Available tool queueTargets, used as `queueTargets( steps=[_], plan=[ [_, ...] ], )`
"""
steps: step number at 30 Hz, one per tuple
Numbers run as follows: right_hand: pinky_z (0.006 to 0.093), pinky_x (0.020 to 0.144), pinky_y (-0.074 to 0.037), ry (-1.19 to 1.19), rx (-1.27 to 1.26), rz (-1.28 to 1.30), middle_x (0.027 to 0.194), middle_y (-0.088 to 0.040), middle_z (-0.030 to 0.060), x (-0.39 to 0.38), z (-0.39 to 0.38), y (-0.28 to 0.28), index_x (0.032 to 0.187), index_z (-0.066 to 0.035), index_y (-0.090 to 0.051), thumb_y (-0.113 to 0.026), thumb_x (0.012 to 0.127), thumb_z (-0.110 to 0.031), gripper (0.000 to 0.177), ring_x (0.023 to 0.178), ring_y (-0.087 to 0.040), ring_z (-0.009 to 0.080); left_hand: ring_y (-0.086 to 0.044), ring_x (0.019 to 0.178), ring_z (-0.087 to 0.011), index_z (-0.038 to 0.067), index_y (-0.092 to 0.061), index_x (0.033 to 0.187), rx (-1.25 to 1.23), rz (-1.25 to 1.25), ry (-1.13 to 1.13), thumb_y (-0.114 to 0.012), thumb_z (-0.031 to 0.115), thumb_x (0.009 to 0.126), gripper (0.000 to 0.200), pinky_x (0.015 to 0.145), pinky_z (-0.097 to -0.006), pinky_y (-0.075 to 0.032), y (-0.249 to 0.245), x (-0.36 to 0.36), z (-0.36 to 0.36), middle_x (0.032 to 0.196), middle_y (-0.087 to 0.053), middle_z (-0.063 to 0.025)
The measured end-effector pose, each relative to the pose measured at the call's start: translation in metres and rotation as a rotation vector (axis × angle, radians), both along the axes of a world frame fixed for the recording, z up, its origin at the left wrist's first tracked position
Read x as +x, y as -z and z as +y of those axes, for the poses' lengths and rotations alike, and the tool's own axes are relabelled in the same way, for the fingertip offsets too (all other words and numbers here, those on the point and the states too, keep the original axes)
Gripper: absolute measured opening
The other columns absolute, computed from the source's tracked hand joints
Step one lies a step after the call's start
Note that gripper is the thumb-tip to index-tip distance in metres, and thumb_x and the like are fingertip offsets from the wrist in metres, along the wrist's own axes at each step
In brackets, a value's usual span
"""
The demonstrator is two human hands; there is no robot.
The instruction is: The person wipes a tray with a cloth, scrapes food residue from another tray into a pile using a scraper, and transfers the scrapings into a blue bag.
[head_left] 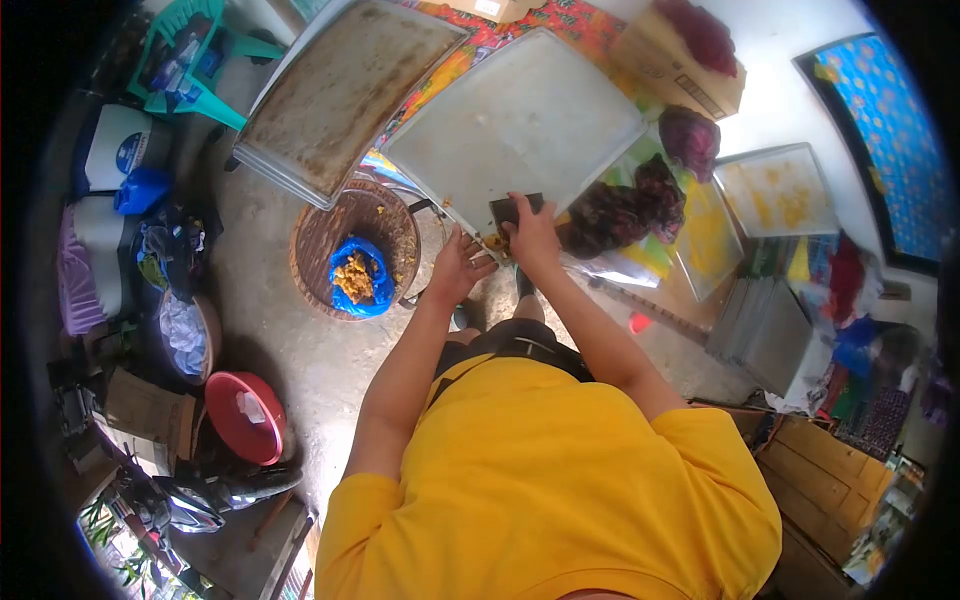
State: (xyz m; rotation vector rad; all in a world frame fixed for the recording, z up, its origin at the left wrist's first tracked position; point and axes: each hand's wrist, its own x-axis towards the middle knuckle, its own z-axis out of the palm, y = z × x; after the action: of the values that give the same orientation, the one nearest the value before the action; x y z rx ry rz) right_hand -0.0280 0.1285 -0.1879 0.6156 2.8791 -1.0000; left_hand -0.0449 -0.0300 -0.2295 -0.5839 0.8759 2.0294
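Observation:
A large pale grey metal tray (520, 120) lies on the table in front of me, one corner pointing towards my body. My right hand (532, 238) is closed on a dark, flat, rectangular scraper (512, 210), pressed down near that corner. Yellow-brown crumbs (492, 241) lie along the tray's edge beside the scraper. Just left of the corner, my left hand (464, 264) is at the rim with thumb and fingers apart, the fingers reaching right below the edge. Dark reddish crumpled cloth or plastic (625, 208) lies right of the tray.
On a round wooden stool (318, 235) sits a blue plastic bag (379, 290) holding yellow-brown scraps. Stacked brown-stained trays (345, 90) stand at the left. A cardboard box (675, 65) is at the back right. A red basin (240, 425) rests on the floor.

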Motion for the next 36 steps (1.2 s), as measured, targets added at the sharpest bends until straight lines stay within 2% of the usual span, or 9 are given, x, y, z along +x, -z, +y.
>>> queueTargets(
  steps=[6,9,15,22,25,30,32,33,36],
  plan=[
    [0.0558,0.081,-0.046,0.040,-0.013,-0.020,0.119,-0.041,0.0205,-0.006,-0.009,0.003,0.129,-0.026,-0.047,-0.068,0.081,-0.018,0.052,0.102,-0.055,0.0446,-0.059,0.101,-0.0311,0.004,-0.047,0.125,0.079,-0.054,-0.039,-0.031,0.051,0.099,0.056,0.089,-0.0470,-0.047,0.020,0.001,-0.001,0.119,-0.054,-0.0143],
    [0.0530,0.083,-0.047,0.025,-0.068,-0.075,0.119,-0.040,0.0227,-0.011,-0.009,-0.009,0.128,-0.023,-0.048,-0.069,0.081,-0.017,0.052,0.100,-0.055,0.0453,-0.061,0.099,-0.0303,0.005,-0.051,0.120,0.079,-0.073,-0.050,-0.031,0.048,0.100,0.051,0.087,-0.0478,-0.050,0.020,0.000,0.000,0.113,-0.058,-0.0122],
    [0.0487,0.081,-0.048,-0.093,-0.089,0.063,0.115,-0.038,0.0252,-0.014,-0.043,0.007,0.127,-0.018,-0.048,-0.068,0.080,-0.011,0.052,0.096,-0.055,0.0478,-0.061,0.099,-0.0299,0.006,-0.052,0.119,0.132,-0.069,-0.134,-0.031,0.038,0.102,0.042,0.088,-0.0490,-0.050,0.025,0.004,-0.003,0.110,-0.061,-0.0106],
    [0.0510,0.083,-0.044,-0.365,-0.205,0.143,0.110,-0.039,0.0313,-0.024,-0.109,0.010,0.131,-0.017,-0.045,-0.061,0.082,-0.004,0.053,0.093,-0.053,0.0505,-0.059,0.100,-0.0300,0.004,-0.053,0.114,0.021,-0.068,-0.373,-0.039,0.031,0.099,0.034,0.089,-0.0502,-0.049,0.029,0.016,-0.081,0.107,-0.060,-0.0139],
    [0.0489,0.090,-0.039,-0.504,-0.228,0.261,0.112,-0.049,0.0310,-0.029,-0.157,0.029,0.133,-0.013,-0.044,-0.059,0.083,-0.002,0.052,0.106,-0.046,0.0488,-0.059,0.094,-0.0284,0.003,-0.055,0.108,-0.018,-0.035,-0.534,-0.041,0.029,0.098,0.031,0.087,-0.0495,-0.050,0.032,0.023,-0.125,0.100,-0.060,-0.0124],
    [0.0485,0.099,-0.033,-0.587,-0.311,0.112,0.116,-0.054,0.0263,-0.040,-0.219,0.060,0.136,-0.009,-0.040,-0.052,0.073,0.011,0.067,0.116,-0.035,0.0471,-0.059,0.090,-0.0193,0.007,-0.059,0.110,-0.459,0.065,-0.632,-0.045,0.030,0.097,0.030,0.074,-0.0368,-0.048,0.024,0.025,-0.182,0.101,-0.062,-0.0065],
    [0.0476,0.096,-0.037,-0.587,-0.260,0.148,0.120,-0.039,0.0317,-0.043,-0.232,0.075,0.138,-0.012,-0.037,-0.054,0.069,0.013,0.075,0.111,-0.040,0.0491,-0.058,0.086,-0.0174,0.005,-0.060,0.110,-0.572,0.079,-0.615,-0.048,0.031,0.096,0.032,0.070,-0.0325,-0.045,0.024,0.025,-0.197,0.100,-0.063,-0.0046],
    [0.0472,0.094,-0.039,-0.584,-0.234,0.166,0.121,-0.032,0.0344,-0.045,-0.238,0.080,0.139,-0.013,-0.036,-0.054,0.068,0.014,0.078,0.108,-0.043,0.0501,-0.059,0.091,-0.0195,0.004,-0.059,0.114,-0.715,0.138,-0.485,-0.050,0.032,0.095,0.035,0.075,-0.0339,-0.046,0.023,0.024,-0.204,0.105,-0.062,-0.0073],
    [0.0482,0.095,-0.038,-0.531,-0.240,0.154,0.124,-0.031,0.0387,-0.048,-0.249,0.098,0.139,-0.011,-0.034,-0.055,0.067,0.014,0.079,0.109,-0.041,0.0509,-0.060,0.102,-0.0293,-0.002,-0.054,0.121,-1.067,0.369,-0.168,-0.057,0.033,0.090,0.047,0.088,-0.0362,-0.046,0.024,0.024,-0.217,0.115,-0.060,-0.0180]
  ],
)
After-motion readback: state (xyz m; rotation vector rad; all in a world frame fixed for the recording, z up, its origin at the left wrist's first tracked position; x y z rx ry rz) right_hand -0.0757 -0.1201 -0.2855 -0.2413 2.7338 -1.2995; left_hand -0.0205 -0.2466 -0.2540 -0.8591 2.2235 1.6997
